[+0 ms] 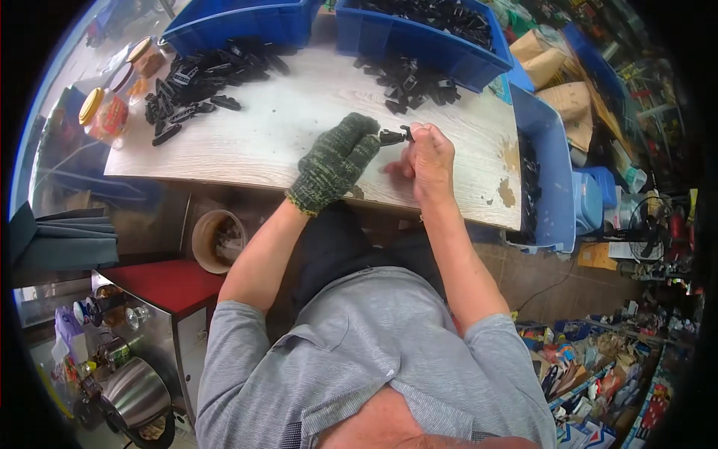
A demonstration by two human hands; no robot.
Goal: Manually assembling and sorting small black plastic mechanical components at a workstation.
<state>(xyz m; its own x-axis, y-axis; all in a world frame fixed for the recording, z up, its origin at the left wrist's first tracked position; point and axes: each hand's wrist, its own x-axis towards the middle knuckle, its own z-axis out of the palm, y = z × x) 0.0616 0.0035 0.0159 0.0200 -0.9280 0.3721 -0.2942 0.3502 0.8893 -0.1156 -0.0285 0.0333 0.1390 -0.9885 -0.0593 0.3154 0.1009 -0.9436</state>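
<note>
My left hand (338, 159), in a dark green and black knit glove, is closed around a black plastic part (390, 138) whose end sticks out to the right. Bare, my right hand (431, 161) pinches a small black plastic piece (407, 132) between thumb and finger. That piece meets the tip of the left hand's part; whether they are joined, I cannot tell. Both hands are just above the near side of the white wood-grain table (254, 146). Long black plastic parts lie in a pile (206, 78) at the far left, and smaller black pieces in another pile (407, 82) beyond my hands.
Two blue bins (247, 28) (426, 54) stand along the table's far side. A lighter blue tub (557, 176) with black parts is against the right edge. Lidded jars (105, 116) stand at the left. Below the table is a round bucket (217, 239); a red-topped cabinet (161, 284) is nearby.
</note>
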